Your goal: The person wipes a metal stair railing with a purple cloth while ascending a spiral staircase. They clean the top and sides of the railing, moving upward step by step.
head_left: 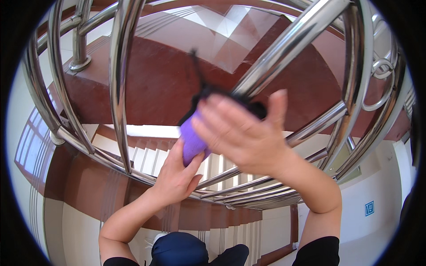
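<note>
A purple cloth (193,141), folded or rolled, lies at the end of a polished steel handrail (293,43). My left hand (176,173) grips the cloth's lower end between thumb and fingers. Flat over the cloth's upper part lies my right hand (243,133), its fingers extended and the thumb raised; whether it grips anything cannot be told. A blurred black item (216,91) with a thin cord shows beyond the fingers, against the rail. What is under the right palm is hidden.
Curved steel balusters (119,83) stand at the left, and more railing bars (354,66) at the right. Beyond is a dark red ledge (156,83). Stairs (149,159) show below, through the railing. A blue sign (369,208) is on the white wall at the lower right.
</note>
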Tool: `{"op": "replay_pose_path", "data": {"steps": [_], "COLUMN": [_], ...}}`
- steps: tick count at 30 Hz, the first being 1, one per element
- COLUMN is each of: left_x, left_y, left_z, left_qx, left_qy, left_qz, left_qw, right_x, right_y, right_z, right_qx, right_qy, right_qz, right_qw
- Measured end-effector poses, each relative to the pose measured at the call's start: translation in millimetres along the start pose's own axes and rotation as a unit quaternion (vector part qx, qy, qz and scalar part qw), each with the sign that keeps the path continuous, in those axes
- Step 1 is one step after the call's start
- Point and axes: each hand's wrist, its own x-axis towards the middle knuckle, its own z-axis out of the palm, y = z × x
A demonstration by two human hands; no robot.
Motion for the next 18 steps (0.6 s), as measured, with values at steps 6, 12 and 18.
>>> {"op": "replay_pose_path", "data": {"steps": [6, 12, 18], "left_x": [12.9, -29.7, -51.0], "left_y": [0.7, -14.6, -17.6], "left_z": [16.1, 33.5, 30.7], "left_qx": [-0.018, -0.01, -0.01], "left_qy": [0.085, 0.063, 0.012], "left_qz": [0.012, -0.01, -0.038], "left_qw": [0.996, 0.998, 0.999], "right_x": [5.6, -17.1, -21.0], "right_y": [13.2, -37.4, -60.3], "right_z": [-5.9, 21.5, 30.6], "right_qx": [0.017, 0.075, 0.08], "right_qy": [0.017, 0.001, -0.02], "right_qz": [0.121, 0.074, 0.026], "right_qw": [0.992, 0.994, 0.996]}}
